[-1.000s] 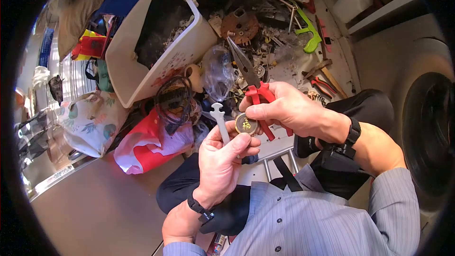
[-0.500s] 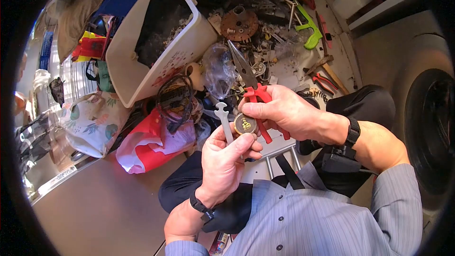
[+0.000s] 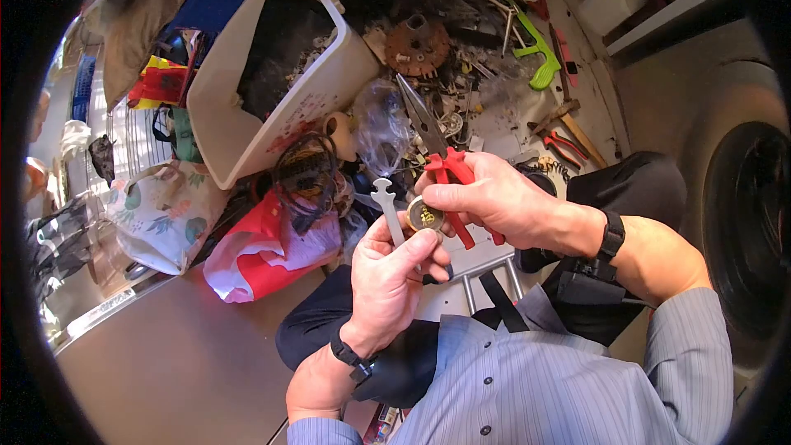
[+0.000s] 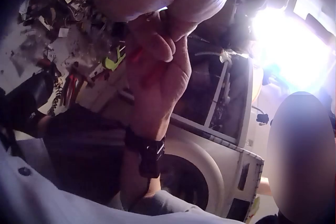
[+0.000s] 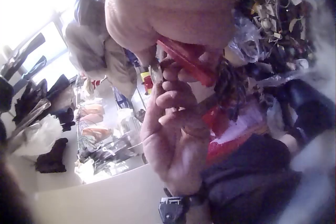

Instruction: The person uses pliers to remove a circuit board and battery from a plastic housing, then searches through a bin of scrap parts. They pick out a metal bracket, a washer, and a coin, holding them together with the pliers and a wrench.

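In the head view my left hand (image 3: pixel 383 284) pinches a round dark disc (image 3: pixel 426 216) with a gold character and gold-coloured rim. The same hand holds a slim grey plastic piece (image 3: pixel 386 210) with a notched, hook-shaped top, upright beside the disc. My right hand (image 3: pixel 511 202) grips long-nose pliers (image 3: pixel 428 128) with red handles, their metal nose pointing up and left. Its thumb and finger reach the disc's upper edge. A red handle (image 5: pixel 186 64) shows below the right palm in the right wrist view, where fingers mostly hide the disc.
A white bin (image 3: pixel 227 128) lies tipped at upper left, beside a red-and-white bag (image 3: pixel 272 251). Small parts, a rusty disc (image 3: pixel 417 48), a green-handled tool (image 3: pixel 542 62), a hammer (image 3: pixel 568 128) and red-handled pliers (image 3: pixel 564 148) litter the floor. A dark round door (image 3: pixel 746 231) stands at right.
The disc has turned between the fingers, so its gold character now stands more upright. Both hands stay nearly in place, still holding the pliers and the grey piece.
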`<act>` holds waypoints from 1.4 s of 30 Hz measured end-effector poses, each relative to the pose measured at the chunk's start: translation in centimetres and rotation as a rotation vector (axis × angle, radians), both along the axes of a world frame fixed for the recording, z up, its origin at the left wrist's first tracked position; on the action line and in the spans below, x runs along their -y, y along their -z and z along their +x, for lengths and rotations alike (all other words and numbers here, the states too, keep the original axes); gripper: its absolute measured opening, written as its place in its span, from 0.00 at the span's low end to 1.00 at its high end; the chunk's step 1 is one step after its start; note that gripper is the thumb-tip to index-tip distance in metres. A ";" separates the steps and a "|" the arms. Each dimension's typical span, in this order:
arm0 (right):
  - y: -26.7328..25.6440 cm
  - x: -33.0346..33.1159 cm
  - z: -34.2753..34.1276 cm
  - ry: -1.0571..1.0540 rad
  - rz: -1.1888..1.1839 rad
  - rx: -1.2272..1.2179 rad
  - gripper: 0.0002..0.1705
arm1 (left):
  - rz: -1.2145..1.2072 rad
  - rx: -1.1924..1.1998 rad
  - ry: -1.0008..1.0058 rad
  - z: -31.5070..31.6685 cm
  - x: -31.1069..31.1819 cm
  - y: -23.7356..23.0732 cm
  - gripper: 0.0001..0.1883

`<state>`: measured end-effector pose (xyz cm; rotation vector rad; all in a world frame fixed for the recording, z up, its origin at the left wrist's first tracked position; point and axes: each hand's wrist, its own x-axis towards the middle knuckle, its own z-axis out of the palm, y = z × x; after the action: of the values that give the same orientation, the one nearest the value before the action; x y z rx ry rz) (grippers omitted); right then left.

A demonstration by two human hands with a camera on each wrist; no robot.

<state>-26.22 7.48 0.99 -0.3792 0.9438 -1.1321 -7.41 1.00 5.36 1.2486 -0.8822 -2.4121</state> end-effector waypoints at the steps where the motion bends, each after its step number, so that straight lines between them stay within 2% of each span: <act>1: 0.0 0.0 -0.1 -0.009 -0.019 -0.035 0.19 | -0.001 -0.030 0.010 0.2 0.2 0.1 0.11; 5: -0.2 -0.1 -0.1 0.028 -0.002 0.005 0.20 | -0.053 -0.039 0.028 0.3 0.4 -0.2 0.10; 7: -0.7 0.0 -0.3 0.023 -0.020 0.001 0.20 | -0.246 0.072 -0.003 -0.2 0.3 -0.2 0.11; 9: -1.0 0.0 -0.4 0.018 -0.036 0.001 0.19 | -0.280 0.069 -0.004 -0.1 0.5 0.2 0.10; 11: -1.0 -0.1 -0.7 0.023 -0.018 -0.103 0.19 | -0.355 0.056 0.007 0.0 0.7 0.6 0.12; 15: -1.5 -0.1 -1.0 0.057 -0.034 -0.080 0.20 | -0.321 0.054 -0.022 0.0 1.1 0.2 0.14; 18: -2.4 0.0 -1.2 0.023 -0.027 -0.118 0.21 | -0.259 -0.036 -0.055 0.1 1.2 0.3 0.15; 20: -2.6 -0.1 -1.3 0.012 0.027 -0.136 0.23 | -0.377 0.056 -0.026 -0.2 1.1 0.3 0.15; 33: -1.2 -0.5 -1.4 0.036 0.065 -0.072 0.25 | -0.393 0.054 -0.043 -0.4 1.0 0.5 0.13; 42: -1.6 -0.3 -1.6 0.024 0.047 -0.129 0.25 | -0.376 0.054 -0.023 -0.4 1.2 0.9 0.14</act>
<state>-27.80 7.79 2.59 -0.4073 1.0892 -1.1149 -7.84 -0.20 4.47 1.1717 -1.2580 -2.0731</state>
